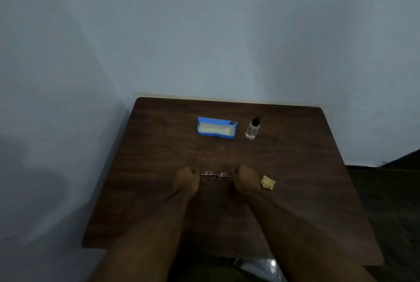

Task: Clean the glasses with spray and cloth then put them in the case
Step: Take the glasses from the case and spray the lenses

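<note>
Thin-rimmed round glasses [216, 177] are at the middle of the dark wooden table [159, 168], lenses facing away from me. My left hand [186, 180] grips their left end and my right hand [246, 179] grips their right end, fingers curled at the hinges. Whether the glasses rest on the table or hover just above it I cannot tell. A blue case [217, 127] lies open farther back, its pale lining showing. To its right stands a small clear spray bottle [252, 129] with a black cap. A folded yellow cloth [268, 182] lies just right of my right hand.
The table stands against a pale wall, with another wall close on the left. Dark floor shows to the right of the table. Something shiny and pale [261, 268] lies at the near table edge between my forearms.
</note>
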### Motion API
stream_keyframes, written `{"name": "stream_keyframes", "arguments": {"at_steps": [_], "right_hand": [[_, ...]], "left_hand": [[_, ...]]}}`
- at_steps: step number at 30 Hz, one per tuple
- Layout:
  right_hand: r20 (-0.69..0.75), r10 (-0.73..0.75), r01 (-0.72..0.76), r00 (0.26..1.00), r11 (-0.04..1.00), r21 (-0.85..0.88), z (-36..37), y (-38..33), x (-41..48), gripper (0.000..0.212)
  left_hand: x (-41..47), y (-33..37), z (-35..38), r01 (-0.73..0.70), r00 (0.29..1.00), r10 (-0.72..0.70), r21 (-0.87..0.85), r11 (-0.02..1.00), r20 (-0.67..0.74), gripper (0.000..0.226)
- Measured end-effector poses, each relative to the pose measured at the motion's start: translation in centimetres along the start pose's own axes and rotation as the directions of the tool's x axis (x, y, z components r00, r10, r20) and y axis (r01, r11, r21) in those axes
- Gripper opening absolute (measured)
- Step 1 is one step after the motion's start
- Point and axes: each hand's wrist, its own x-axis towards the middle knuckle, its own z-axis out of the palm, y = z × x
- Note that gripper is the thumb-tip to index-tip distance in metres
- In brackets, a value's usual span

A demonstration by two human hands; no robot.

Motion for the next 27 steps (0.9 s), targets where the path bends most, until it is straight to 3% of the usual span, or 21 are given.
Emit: {"name": "stream_keyframes", "arguments": {"at_steps": [5,10,14,17,19,21,27], "right_hand": [[0.072,0.117,-0.128,0.991,0.978,0.163,0.3,0.0,0.4,0.031],[0.144,0.229,-0.27,0.963,0.854,0.444,2.8,1.4,3.2,0.026],[0.06,0.271,-0.252,0.961,0.76,0.599,0.1,-0.5,1.3,0.021],[-0.061,0.238,-0.15,0.969,0.772,0.617,-1.4,-1.4,0.2,0.015],[-0.119,0.216,-0.093,0.969,0.767,0.635,-2.3,-1.9,-0.5,0.014],[-0.143,0.212,-0.065,0.967,0.744,0.665,-2.7,-2.2,-0.9,0.013],[-0.213,0.218,-0.009,0.953,0.718,0.696,-2.8,-2.4,-1.2,0.013]], "left_hand": [[1.1,-0.6,1.3,0.126,0.991,-0.097,-0.378,0.917,0.094,0.037],[1.5,0.0,0.5,0.111,0.993,-0.077,-0.515,0.85,0.087,0.032],[1.9,0.2,-0.5,0.026,0.998,0.012,-0.552,0.834,0.066,0.023],[2.0,0.3,-1.3,-0.077,0.997,0.075,-0.489,0.869,-0.025,0.016],[1.6,0.7,-2.3,-0.176,0.984,0.161,-0.357,0.917,-0.072,0.006],[0.7,1.4,-3.5,-0.277,0.96,0.262,-0.218,0.936,-0.098,0.012],[0.0,1.9,-4.3,-0.425,0.905,0.425,-0.012,0.905,-0.002,0.008]]}}
